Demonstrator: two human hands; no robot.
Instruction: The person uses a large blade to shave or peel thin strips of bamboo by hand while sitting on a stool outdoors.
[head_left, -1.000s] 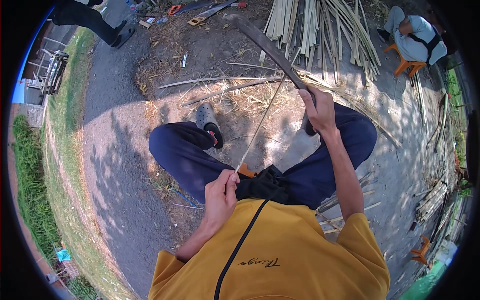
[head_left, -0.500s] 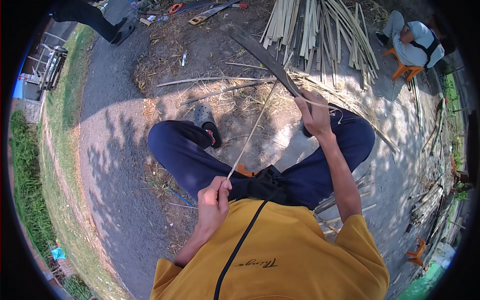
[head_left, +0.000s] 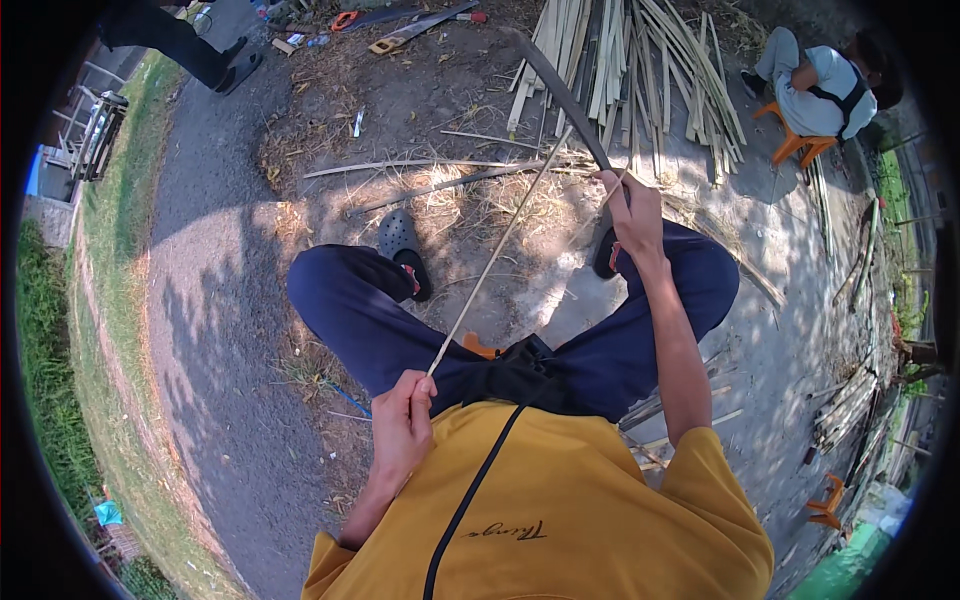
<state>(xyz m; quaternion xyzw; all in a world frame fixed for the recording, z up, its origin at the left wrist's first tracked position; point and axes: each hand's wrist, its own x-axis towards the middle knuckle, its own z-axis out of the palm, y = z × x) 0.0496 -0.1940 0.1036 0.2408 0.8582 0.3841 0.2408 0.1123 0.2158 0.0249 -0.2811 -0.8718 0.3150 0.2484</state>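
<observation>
My left hand (head_left: 403,428), low in front of my yellow shirt, is closed on the near end of a thin, pale bamboo strip (head_left: 492,268). The strip slants away and to the right between my knees. My right hand (head_left: 636,222), above my right knee, grips a machete (head_left: 562,92) with a long, dark, curved blade pointing away and left. Its handle is hidden in my fingers. The strip's far end comes close to the blade; whether they touch I cannot tell. A thin pale sliver shows beside my right fingers.
A pile of split bamboo strips (head_left: 625,75) lies ahead on the ground, with a handsaw (head_left: 400,36) to its left. One person (head_left: 815,95) sits on an orange stool (head_left: 800,140) at the far right. Another person's dark-clothed legs (head_left: 170,42) stand at the far left.
My left hand has drawn down and left with the strip. The machete blade has turned, showing narrower and steeper, and the curled shaving by my right hand shows less.
</observation>
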